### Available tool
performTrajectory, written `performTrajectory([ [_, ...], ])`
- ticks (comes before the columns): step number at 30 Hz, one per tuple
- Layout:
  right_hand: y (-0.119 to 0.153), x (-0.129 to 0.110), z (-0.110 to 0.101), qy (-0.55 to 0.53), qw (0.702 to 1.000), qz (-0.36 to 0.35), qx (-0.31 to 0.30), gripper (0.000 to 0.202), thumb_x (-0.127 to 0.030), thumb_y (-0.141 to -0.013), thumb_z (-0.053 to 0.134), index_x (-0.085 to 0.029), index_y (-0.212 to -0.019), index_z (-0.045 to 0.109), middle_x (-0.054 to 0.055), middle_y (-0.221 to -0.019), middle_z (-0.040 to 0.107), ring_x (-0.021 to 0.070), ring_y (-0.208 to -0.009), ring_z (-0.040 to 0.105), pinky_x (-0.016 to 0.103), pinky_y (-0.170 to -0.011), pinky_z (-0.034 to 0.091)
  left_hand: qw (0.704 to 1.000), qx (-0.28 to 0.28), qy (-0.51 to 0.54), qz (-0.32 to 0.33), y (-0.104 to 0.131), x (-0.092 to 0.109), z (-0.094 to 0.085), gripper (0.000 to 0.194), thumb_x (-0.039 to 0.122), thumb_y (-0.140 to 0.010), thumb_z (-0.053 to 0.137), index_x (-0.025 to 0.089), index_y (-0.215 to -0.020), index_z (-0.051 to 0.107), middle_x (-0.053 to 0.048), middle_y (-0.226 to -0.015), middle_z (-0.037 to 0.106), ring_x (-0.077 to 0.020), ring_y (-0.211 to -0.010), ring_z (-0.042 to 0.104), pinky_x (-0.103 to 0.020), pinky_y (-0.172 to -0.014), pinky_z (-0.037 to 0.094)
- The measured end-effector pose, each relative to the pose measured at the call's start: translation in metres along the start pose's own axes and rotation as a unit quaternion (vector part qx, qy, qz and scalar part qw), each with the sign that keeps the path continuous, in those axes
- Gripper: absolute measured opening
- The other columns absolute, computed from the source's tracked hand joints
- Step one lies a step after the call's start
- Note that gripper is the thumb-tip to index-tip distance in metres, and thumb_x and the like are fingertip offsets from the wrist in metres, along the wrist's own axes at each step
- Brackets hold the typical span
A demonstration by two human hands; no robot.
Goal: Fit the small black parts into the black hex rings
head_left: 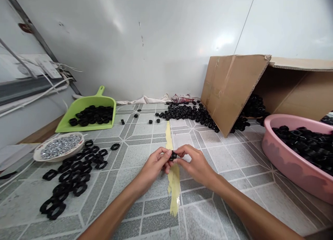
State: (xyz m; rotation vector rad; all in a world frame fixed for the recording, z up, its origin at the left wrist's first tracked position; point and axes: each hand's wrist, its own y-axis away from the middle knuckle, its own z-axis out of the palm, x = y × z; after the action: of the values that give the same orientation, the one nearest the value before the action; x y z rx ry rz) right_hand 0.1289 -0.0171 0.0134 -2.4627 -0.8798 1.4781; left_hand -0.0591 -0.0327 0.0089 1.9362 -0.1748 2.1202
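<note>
Between my two hands, above the tiled-pattern surface, is a small black plastic part (172,156). My left hand (158,159) pinches it from the left with thumb and fingers. From the right, my right hand (191,160) grips it too, thumb and forefinger closed at its side. Fingers cover much of the part, so its full shape is hidden. Left of my hands lie several loose black rings (75,175) with angular outer edges. A bowl (61,146) full of small shiny metal pieces stands just behind them.
A green dustpan (85,129) holds black rings at the back left. Small black parts (182,112) are heaped at the back, beside a tipped cardboard box (229,83). At right stands a pink basin (293,170) of black pieces. Yellow tape (173,188) runs along the surface.
</note>
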Motion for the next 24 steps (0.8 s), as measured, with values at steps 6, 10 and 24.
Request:
performTrajectory([
  [6,0.000,0.001,0.000,-0.005,1.000,0.006,-0.001,0.011,-0.017,-0.090,0.066,-0.022,-0.100,0.065,0.001,-0.094,0.066,0.0159,-0.089,0.062,0.029,-0.081,0.046,1.000,-0.005,-0.022,0.008,0.001,0.001,-0.001,0.032,0.052,-0.094,0.056,0.020,-0.097,0.054,0.004,-0.071,0.058,-0.0066,-0.053,0.043,-0.021,-0.054,0.029],
  [10,-0.001,-0.003,-0.003,-0.014,0.999,0.032,-0.017,0.007,-0.027,-0.094,0.063,-0.022,-0.096,0.067,0.001,-0.092,0.068,0.0159,-0.085,0.062,0.029,-0.077,0.045,0.999,-0.010,-0.040,0.027,0.004,0.007,-0.001,0.030,0.050,-0.094,0.058,0.021,-0.096,0.053,0.006,-0.067,0.054,-0.0076,-0.055,0.041,-0.021,-0.053,0.027],
  [24,-0.009,0.006,-0.002,-0.257,0.947,0.179,-0.074,0.039,-0.053,-0.086,0.066,-0.020,-0.108,0.064,0.002,-0.082,0.066,0.0153,-0.067,0.061,0.023,-0.051,0.045,0.992,0.014,0.123,-0.038,0.004,0.007,0.008,0.032,0.048,-0.088,0.068,0.020,-0.090,0.052,0.003,-0.074,0.059,-0.0068,-0.058,0.044,-0.021,-0.063,0.035],
])
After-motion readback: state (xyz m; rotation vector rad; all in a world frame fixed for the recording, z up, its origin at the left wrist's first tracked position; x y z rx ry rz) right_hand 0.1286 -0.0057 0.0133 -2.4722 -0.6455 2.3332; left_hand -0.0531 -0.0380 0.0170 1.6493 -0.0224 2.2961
